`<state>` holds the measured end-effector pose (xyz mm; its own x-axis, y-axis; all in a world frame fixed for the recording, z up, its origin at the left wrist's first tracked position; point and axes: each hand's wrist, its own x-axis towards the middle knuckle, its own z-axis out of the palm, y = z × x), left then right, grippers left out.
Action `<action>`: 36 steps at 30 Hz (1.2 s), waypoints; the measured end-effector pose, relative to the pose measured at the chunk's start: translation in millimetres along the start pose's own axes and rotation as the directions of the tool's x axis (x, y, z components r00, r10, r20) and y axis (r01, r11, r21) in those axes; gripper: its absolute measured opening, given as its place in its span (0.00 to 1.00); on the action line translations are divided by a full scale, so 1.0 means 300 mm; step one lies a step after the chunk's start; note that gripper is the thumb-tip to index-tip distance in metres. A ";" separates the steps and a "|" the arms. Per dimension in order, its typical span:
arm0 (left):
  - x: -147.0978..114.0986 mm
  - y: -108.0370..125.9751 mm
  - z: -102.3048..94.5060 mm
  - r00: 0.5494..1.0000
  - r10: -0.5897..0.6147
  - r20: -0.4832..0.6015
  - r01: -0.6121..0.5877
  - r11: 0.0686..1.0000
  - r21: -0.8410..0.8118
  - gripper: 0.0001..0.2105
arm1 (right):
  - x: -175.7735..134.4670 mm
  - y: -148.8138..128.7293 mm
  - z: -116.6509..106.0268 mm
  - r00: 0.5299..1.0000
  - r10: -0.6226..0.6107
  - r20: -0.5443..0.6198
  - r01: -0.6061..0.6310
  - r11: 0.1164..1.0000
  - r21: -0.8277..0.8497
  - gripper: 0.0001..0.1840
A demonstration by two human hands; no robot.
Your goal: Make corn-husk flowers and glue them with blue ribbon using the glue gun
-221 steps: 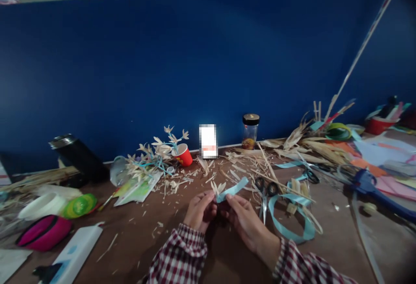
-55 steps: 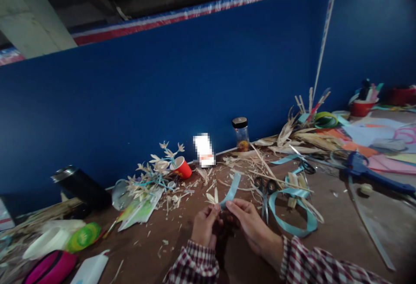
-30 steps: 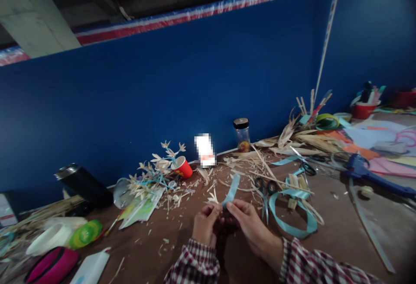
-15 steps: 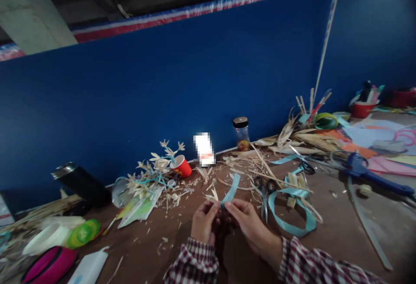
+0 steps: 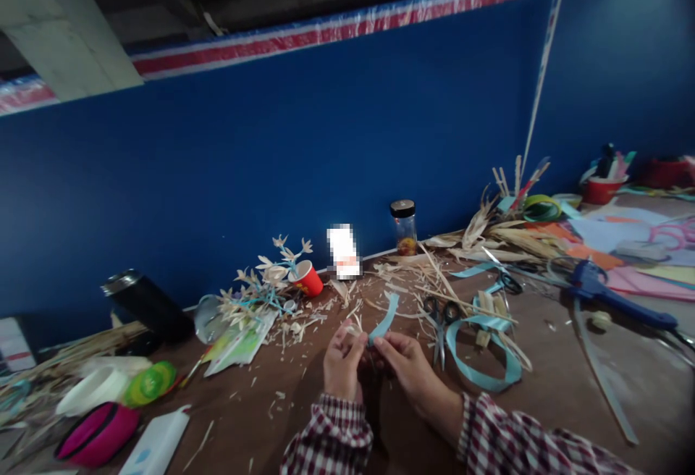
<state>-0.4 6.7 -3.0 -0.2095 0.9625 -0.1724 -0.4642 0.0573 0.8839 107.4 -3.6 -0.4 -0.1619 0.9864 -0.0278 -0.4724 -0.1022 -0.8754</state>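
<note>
The pale straw bits (image 5: 352,329) are small and thin, so a hard pinch could crush them, and a loose one could let the blue ribbon (image 5: 383,318) slip away from them. The left hand (image 5: 341,363) is closed around the straw bits; the right hand (image 5: 405,365) pinches the ribbon's lower end, just above the bench (image 5: 260,395), beside the scissors (image 5: 439,323).

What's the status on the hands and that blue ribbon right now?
Left hand and right hand both pinching blue ribbon strip together with straw petals. Scissors just right, clear.
</note>
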 end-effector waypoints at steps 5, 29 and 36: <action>-0.011 0.020 0.001 1.000 0.023 -0.004 -0.023 0.998 0.059 0.29 | -0.004 -0.003 -0.001 0.999 -0.033 0.018 0.035 0.996 -0.079 0.16; -0.045 0.021 0.035 0.991 -0.118 0.067 0.120 0.992 -0.026 0.13 | 0.012 0.001 -0.013 0.998 0.057 -0.025 -0.055 0.996 0.077 0.15; -0.039 0.008 0.034 0.990 -0.128 0.052 0.126 0.991 0.048 0.13 | 0.022 0.020 -0.013 0.998 -0.016 -0.054 0.022 0.992 0.123 0.15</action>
<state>9.8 -1.6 5.5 -0.1034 0.9596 -0.2615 -0.4454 0.1904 0.8748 106.9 2.8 -7.8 -0.1071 0.9934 -0.0403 -0.5789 -0.0952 -0.8098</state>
